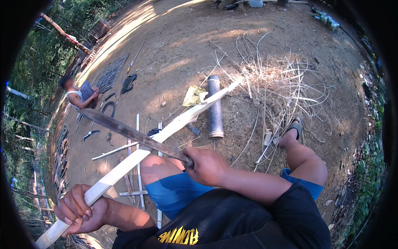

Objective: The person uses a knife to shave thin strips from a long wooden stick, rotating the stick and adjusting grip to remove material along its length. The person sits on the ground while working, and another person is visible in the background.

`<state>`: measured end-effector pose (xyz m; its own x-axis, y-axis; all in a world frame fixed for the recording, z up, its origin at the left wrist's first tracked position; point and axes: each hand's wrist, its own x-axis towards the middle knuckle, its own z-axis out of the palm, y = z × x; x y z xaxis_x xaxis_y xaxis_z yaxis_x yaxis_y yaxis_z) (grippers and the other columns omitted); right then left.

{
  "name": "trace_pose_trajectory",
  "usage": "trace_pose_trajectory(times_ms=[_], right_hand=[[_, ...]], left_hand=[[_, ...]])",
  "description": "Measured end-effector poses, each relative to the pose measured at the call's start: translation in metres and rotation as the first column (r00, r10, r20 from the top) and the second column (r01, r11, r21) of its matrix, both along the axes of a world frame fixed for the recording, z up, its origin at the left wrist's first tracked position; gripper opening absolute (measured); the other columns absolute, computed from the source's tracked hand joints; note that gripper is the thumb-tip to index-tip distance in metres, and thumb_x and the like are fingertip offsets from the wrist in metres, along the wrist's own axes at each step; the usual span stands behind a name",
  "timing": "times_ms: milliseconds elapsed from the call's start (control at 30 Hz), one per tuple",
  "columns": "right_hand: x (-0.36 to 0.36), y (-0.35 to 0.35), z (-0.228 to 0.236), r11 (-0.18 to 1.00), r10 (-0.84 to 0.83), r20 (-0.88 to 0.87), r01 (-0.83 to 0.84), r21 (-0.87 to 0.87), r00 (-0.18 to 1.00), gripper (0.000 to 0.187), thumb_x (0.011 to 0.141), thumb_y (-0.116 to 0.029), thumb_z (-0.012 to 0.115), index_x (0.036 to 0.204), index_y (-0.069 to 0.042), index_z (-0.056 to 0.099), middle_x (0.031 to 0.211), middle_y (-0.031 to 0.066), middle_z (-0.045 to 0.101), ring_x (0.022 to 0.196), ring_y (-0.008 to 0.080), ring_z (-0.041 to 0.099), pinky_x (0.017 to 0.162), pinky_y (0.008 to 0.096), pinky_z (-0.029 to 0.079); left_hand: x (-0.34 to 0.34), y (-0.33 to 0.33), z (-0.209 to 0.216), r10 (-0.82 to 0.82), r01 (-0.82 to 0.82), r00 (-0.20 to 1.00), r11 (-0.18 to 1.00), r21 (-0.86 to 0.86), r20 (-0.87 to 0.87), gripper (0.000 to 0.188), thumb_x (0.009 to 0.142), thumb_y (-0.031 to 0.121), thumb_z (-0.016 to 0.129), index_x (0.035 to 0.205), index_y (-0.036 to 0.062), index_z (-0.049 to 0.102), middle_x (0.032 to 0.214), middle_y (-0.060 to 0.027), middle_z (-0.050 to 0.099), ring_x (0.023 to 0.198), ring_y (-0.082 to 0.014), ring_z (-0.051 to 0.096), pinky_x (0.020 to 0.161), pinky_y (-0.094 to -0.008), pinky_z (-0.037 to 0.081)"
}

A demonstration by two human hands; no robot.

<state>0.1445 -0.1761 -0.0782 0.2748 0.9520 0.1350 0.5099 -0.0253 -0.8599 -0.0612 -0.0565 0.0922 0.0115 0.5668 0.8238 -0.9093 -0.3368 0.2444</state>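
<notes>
A long pale strip of split wood or bamboo (pixel 118 171) runs slantwise from the lower left toward the upper middle. My left hand (pixel 85 209) is closed around its lower part, fingers wrapped over it. In my right hand (pixel 207 166) is the handle of a machete (pixel 124 132), its dark worn blade pointing to the upper left. The blade crosses over the strip near its middle, above my knee; whether the edge bites into it I cannot tell. The strip's far end reaches across a dark cylindrical tube (pixel 215 118) on the ground.
A tangled heap of thin shavings (pixel 282 79) spreads on the dirt beside my sandalled foot (pixel 294 128). Near the tube lies a crumpled yellowish wrapper (pixel 194 96). Pale slats (pixel 139 166) lie left of my knee. Another person (pixel 81 93) sits far left by a slatted panel (pixel 114 72).
</notes>
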Motion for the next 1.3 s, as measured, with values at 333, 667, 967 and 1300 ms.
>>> trace_pose_trajectory(times_ms=[333, 667, 967, 1300], right_hand=[[-0.025, 0.003, 0.009, 0.978, 0.052, 0.023, -0.056, 0.202, 0.998, 0.027, 0.077, -0.014, 0.065, 0.097, -0.006, 0.05, 0.082, 0.0187, 0.06, 0.075, 0.0424, 0.059, 0.064, 0.0501, 0.048], [-0.013, -0.007, -0.012, 0.995, -0.069, -0.143, 0.058, -0.08, 0.987, 0.029, 0.081, -0.018, 0.063, 0.105, -0.003, 0.055, 0.086, 0.0231, 0.063, 0.084, 0.0405, 0.063, 0.073, 0.0478, 0.05], [0.001, -0.017, -0.041, 0.951, -0.3, -0.177, 0.278, -0.137, 0.938, 0.028, 0.079, -0.014, 0.06, 0.105, -0.003, 0.058, 0.089, 0.0239, 0.065, 0.085, 0.0403, 0.063, 0.073, 0.0466, 0.05], [-0.027, -0.042, -0.02, 0.988, -0.153, -0.04, 0.155, 0.029, 0.987, 0.029, 0.077, -0.016, 0.063, 0.104, -0.006, 0.056, 0.083, 0.0191, 0.064, 0.075, 0.0387, 0.063, 0.068, 0.0471, 0.051]], left_hand=[[-0.001, -0.006, 0.0, -0.011, 0.011, 1.0, 1.0, -0.015, 0.008, 0.044, 0.075, 0.045, 0.073, 0.063, 0.0125, 0.046, 0.049, 0.0057, 0.04, 0.038, -0.0042, 0.038, 0.034, -0.0151, 0.034], [-0.007, -0.014, -0.006, -0.009, 0.01, 1.0, 1.0, 0.019, -0.022, 0.045, 0.077, 0.047, 0.072, 0.065, 0.0113, 0.047, 0.052, 0.0053, 0.043, 0.039, -0.0042, 0.041, 0.037, -0.0159, 0.034], [0.0, -0.025, -0.007, -0.041, 0.042, 0.999, 0.998, 0.053, -0.029, 0.042, 0.076, 0.043, 0.074, 0.069, 0.0105, 0.048, 0.055, 0.0052, 0.042, 0.042, -0.004, 0.043, 0.038, -0.016, 0.031], [0.007, -0.02, -0.006, 0.093, -0.092, 0.996, 0.995, 0.024, -0.015, 0.045, 0.081, 0.051, 0.068, 0.075, 0.0114, 0.047, 0.057, 0.0065, 0.041, 0.042, -0.0023, 0.033, 0.039, -0.0152, 0.027]])
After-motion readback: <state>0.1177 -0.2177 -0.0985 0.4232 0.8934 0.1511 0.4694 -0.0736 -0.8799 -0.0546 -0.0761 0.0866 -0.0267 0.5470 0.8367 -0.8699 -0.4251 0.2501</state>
